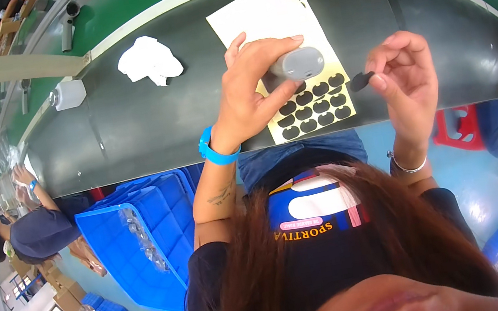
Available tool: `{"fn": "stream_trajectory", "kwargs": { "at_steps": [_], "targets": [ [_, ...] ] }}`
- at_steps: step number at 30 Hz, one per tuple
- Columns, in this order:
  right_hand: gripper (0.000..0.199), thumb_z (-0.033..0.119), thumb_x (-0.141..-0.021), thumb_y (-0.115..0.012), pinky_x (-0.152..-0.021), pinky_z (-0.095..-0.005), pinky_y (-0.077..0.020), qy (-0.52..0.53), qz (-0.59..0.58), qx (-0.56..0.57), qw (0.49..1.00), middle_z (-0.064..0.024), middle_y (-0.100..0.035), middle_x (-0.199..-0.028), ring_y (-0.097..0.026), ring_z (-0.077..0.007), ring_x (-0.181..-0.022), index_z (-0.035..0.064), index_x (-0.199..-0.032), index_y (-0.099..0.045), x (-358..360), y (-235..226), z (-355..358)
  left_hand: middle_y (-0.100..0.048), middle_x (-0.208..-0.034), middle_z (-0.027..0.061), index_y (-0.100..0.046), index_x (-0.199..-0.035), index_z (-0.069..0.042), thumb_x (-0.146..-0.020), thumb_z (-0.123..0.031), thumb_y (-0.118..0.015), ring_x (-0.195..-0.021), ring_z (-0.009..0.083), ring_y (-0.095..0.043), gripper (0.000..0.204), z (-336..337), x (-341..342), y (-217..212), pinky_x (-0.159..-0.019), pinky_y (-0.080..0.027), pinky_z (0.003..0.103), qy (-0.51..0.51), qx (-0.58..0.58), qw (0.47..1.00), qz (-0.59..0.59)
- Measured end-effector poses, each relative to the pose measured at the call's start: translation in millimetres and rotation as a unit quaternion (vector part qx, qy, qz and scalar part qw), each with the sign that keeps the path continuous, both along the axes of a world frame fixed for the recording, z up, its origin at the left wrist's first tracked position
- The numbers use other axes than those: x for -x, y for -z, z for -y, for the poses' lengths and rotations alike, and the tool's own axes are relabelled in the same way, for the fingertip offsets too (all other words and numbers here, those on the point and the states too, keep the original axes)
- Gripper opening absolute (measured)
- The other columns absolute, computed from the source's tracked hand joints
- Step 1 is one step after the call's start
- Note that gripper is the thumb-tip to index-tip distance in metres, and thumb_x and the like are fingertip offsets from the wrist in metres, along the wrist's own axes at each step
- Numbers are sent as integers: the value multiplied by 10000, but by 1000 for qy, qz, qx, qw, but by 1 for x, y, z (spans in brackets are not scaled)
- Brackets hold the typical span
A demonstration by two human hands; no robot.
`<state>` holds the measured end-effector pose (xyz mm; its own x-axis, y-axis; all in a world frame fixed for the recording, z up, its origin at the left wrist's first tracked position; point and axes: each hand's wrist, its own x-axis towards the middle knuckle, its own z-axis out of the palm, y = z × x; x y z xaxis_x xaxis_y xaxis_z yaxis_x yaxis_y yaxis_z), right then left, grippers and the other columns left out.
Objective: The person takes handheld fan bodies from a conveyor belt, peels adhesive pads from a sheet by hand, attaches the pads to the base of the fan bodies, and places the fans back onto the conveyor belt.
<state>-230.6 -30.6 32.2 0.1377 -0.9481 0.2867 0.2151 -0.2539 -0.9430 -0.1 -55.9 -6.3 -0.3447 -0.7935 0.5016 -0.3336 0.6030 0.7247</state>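
Dark belt point(126, 130), hands point(252, 95) gripping grey part point(302, 62) (half hidden)

Dark worktop point(126, 130), green-edged: crumpled white cloth point(149, 60) at 10 o'clock, pale sticker sheets point(268, 14) with black pads point(313, 108) at centre, white bottle point(69, 94) at 9.

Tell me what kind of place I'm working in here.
Most likely a factory assembly line. A long dark conveyor belt with a green edge runs past seated workers, blue plastic crates stand beside it, and the left hand holds a small grey part over a sheet of black stickers.
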Motion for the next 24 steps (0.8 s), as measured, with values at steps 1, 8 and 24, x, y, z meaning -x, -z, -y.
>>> {"fn": "stream_trajectory", "kwargs": {
  "at_steps": [1, 8, 24],
  "targets": [
    [378, -49, -804, -646, -788, -257, -419, 0, 2, -2, 1000, -54, -547, -876, -527, -149, -868, 22, -1120, -452, -4, 0, -1, -636, -1073, 105, -583, -1168, -42, -703, -61, -705, -1013, 245, -579, 481, -3, -1, 0, -940, -429, 383, -1, -5, 999, 34],
    [385, -103, -790, -659, -887, -351, -481, -44, 21, -2, 999, -85, -592, -872, -615, -234, -984, 2, -1093, -444, -23, -6, -7, -637, -1129, 96, -670, -1018, -50, -608, 25, -687, -913, 229, -596, 416, -21, 8, -21, -760, -484, 312, -86, 74, 993, 42],
    [316, -94, -807, -620, -859, -343, -497, -18, 46, -27, 998, -72, -564, -845, -628, -281, -978, 2, -1063, -460, -23, -4, -14, -590, -1135, 161, -602, -1068, 27, -706, 89, -733, -913, 196, -648, 390, -42, 2, -14, -632, -565, 246, -46, -73, 990, -113]
  ]
}}
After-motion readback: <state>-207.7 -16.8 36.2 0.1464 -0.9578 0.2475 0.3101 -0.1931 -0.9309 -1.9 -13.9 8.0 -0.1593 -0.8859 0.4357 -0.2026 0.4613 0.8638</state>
